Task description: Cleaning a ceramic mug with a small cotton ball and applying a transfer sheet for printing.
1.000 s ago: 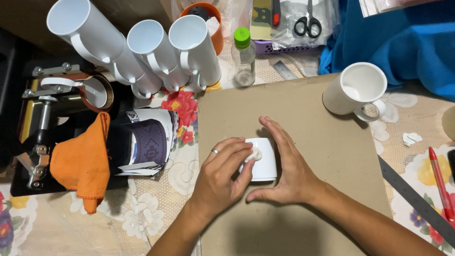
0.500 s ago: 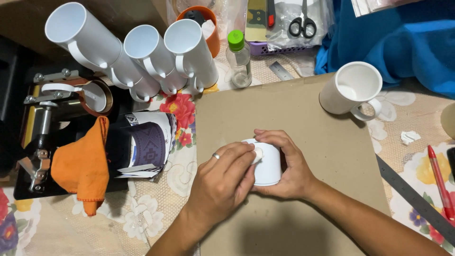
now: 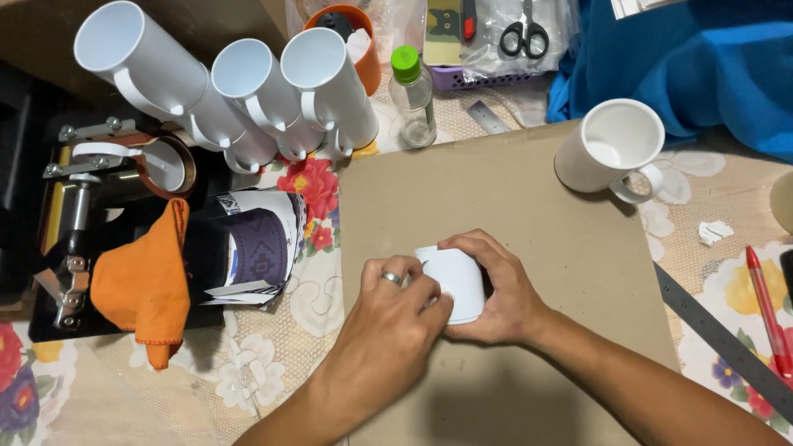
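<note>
A white mug (image 3: pixel 457 279) lies on its side on a brown cardboard sheet (image 3: pixel 496 190). My right hand (image 3: pixel 496 289) wraps around the mug from the right and holds it. My left hand (image 3: pixel 388 330), with a ring on one finger, presses on the mug's left side with its fingers. Most of the mug's body is hidden under the two hands.
Three white mugs (image 3: pixel 248 91) lean at the back left, and another white mug (image 3: pixel 615 149) stands at the right. A mug press (image 3: pixel 83 215) with an orange cloth (image 3: pixel 149 281) and a printed mug (image 3: pixel 260 248) sits left. Bottle (image 3: pixel 410 95), scissors (image 3: pixel 524 33), metal ruler (image 3: pixel 719 339), red pen (image 3: pixel 768 310).
Both hands and the mug have shifted slightly toward me on the cardboard. The left hand's fingers have slid further over the mug's left side.
</note>
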